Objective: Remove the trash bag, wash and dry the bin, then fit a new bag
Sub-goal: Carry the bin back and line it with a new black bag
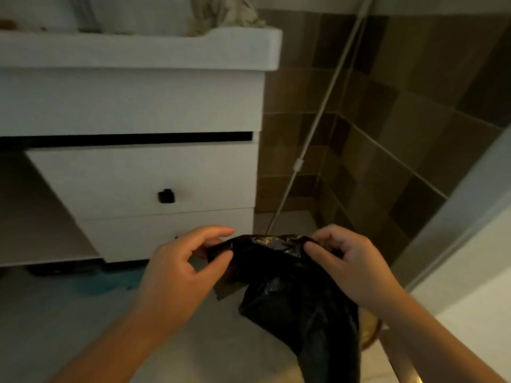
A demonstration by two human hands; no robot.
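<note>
The left hand (179,272) is pinching the left end of a black trash bag (279,275) between its thumb and bent fingers, and its pointer finger is sticking out straight above the bag. The right hand (351,264) is pinching the right end of the bag's top edge with its thumb and curled fingers. The two hands are holding the bag up between them, low in the middle of the head view, and the top edge is stretching from one hand to the other. The rest of the bag is hanging down toward 6 o'clock, all crinkly and shiny. At 11 o'clock from the hands a white cabinet (132,100) is standing, with a drawer (143,178) that has a small black knob (166,196). A white sink top (138,48) is sitting on the cabinet, and a pale cloth (221,15) is lying on it at 12 o'clock. A thin white pole (318,120) is leaning against the brown tile wall (414,106) at 1 o'clock. A blue patch (105,283) is showing on the floor at 9 o'clock from the left hand, but it is too blurry to tell what it is.
</note>
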